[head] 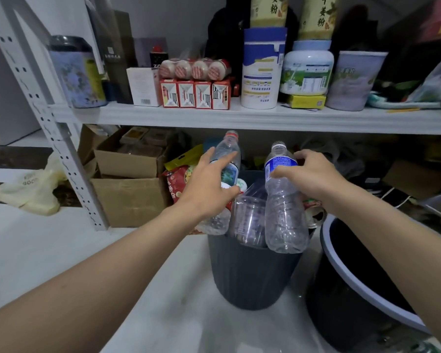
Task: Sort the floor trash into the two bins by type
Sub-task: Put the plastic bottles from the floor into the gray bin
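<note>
Clear plastic is what both hands carry in the head view: the left hand (209, 179) is closed around a bottle with a red neck ring (227, 159), and the right hand (313, 177) grips a bottle with a blue label (283, 200) near its shoulder. Both bottles stand upright over the grey ribbed bin (252, 273), probably so that they can be pushed down among the other bottles; an empty clear jar (247, 220) already stands between them. This bin looks nearly full, so the holding from above may serve to press things in. The second bin (341, 253), dark with a pale rim, is cut off at the right edge and its inside is too dark to read. A can (316, 215) behind the right wrist is half hidden. The floor in front shows no trash.
</note>
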